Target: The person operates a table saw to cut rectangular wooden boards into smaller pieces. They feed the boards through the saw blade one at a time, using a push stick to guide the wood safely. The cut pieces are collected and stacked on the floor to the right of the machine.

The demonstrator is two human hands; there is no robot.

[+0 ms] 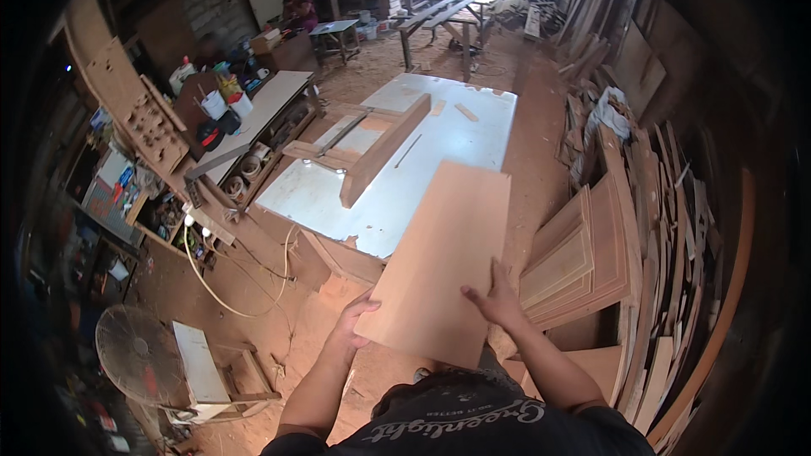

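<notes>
A flat rectangular wooden board (439, 257) is held up in front of me, tilted, with its far end over the near edge of a white-topped table (456, 131). My left hand (353, 321) grips the board's near left corner, thumb on top and the other fingers partly hidden below. On the opposite long edge my right hand (497, 297) clasps the board, its thumb lying on the upper face. A wooden frame with a thick plank (387, 152) rests on the table, with a thin stick (408, 151) and small wood scraps (465, 111) beside it.
Thin panels (574, 257) and long timber strips (667, 287) lean along the right. At lower left stand a round fan (139, 355) and a small wooden chair (215, 371). A looped cable (228, 308) hangs near the left bench (262, 105). A person (300, 10) is far back.
</notes>
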